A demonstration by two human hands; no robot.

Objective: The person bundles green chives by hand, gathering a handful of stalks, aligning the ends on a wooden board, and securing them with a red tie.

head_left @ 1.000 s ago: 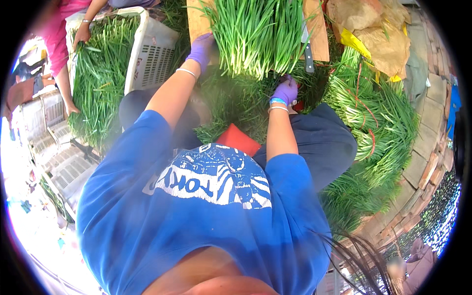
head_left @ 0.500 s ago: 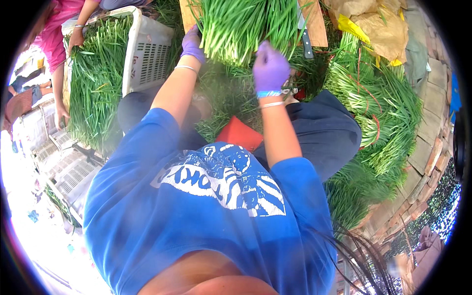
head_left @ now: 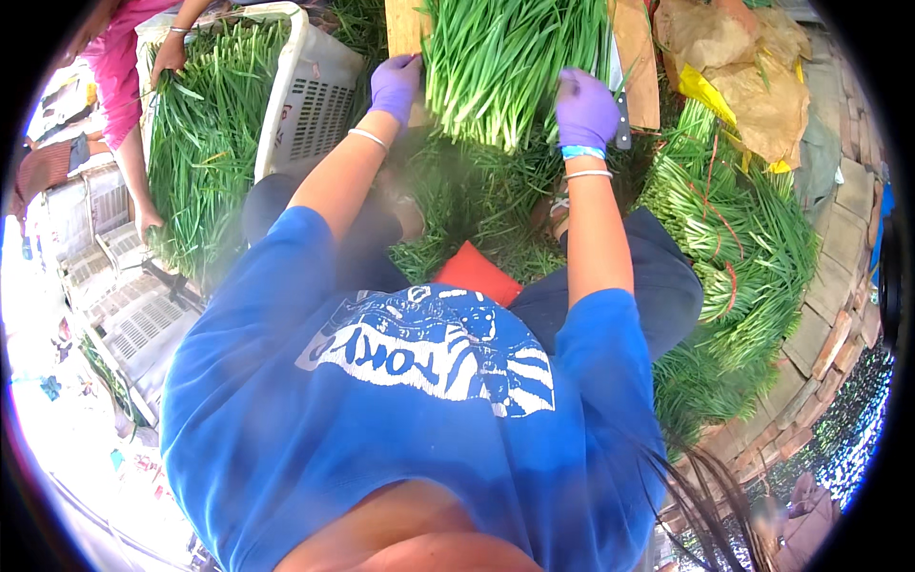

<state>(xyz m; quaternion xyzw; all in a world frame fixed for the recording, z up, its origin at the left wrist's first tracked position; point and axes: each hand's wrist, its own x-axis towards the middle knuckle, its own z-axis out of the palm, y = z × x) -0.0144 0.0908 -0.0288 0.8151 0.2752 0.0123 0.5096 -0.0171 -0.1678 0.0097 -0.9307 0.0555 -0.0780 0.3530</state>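
A thick pile of green garlic chives (head_left: 515, 81) lies on a wooden board (head_left: 410, 30), pale stem ends toward me. In a purple glove, my left hand (head_left: 395, 88) is at the pile's left edge, fingers drawn together. My right hand (head_left: 585, 112), gloved alike, is curled against the right side of the stems. Whatever either hand may pinch is hidden. Right of the pile a knife (head_left: 622, 119) lies on the board, its dark handle over the near edge.
At left stands a white plastic crate (head_left: 315, 105) full of chives, with another person's hands (head_left: 170, 55) at it. Tied chive bundles (head_left: 724, 229) are heaped at right, below brown paper (head_left: 734, 57). Loose leaves (head_left: 467, 191) and a red object (head_left: 477, 274) lie between my legs.
My right hand has moved from the near stem ends outward to the pile's right side. My left hand stays by the left edge. The whole view has shifted slightly.
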